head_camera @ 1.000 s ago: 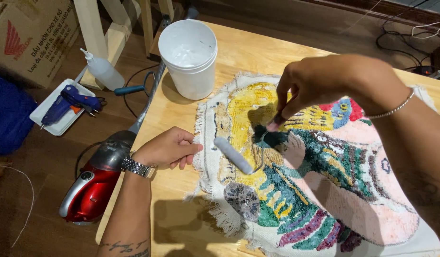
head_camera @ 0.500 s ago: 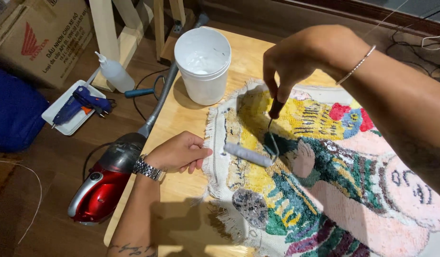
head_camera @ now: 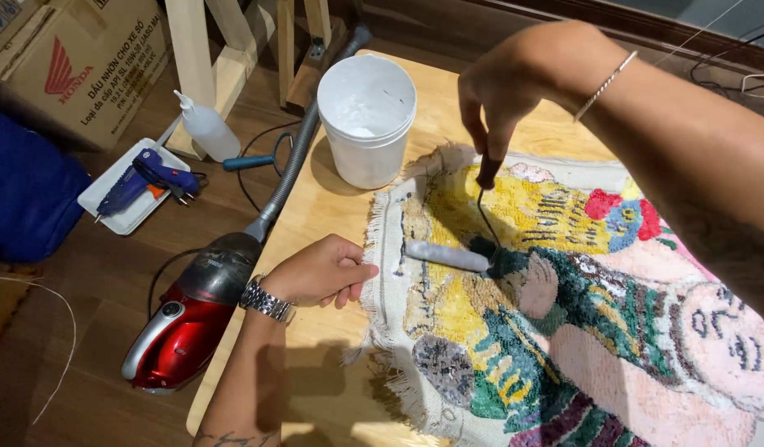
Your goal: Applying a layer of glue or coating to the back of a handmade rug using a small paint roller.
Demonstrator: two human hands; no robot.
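Observation:
A colourful tufted rug (head_camera: pixel 564 331) lies back side up on a light wooden table (head_camera: pixel 316 207). My right hand (head_camera: pixel 514 83) pinches the dark handle of a small paint roller (head_camera: pixel 448 257), whose grey-white sleeve rests on the yellow part of the rug. My left hand (head_camera: pixel 320 271), a metal watch on its wrist, presses the rug's fringed left edge against the table with curled fingers. A white plastic bucket (head_camera: pixel 367 116) with white paste inside stands on the table just behind the rug.
On the floor to the left lie a red vacuum cleaner (head_camera: pixel 187 323) with a grey hose, a white tray holding a blue glue gun (head_camera: pixel 146 180), a squeeze bottle (head_camera: pixel 206 128), a cardboard box (head_camera: pixel 76 66) and a blue cushion (head_camera: pixel 22 194). Wooden legs stand behind.
My right hand has lifted and moved toward the bucket side, tilting the roller handle upright. The roller sleeve stays on the yellow area. My left hand keeps holding the rug's edge.

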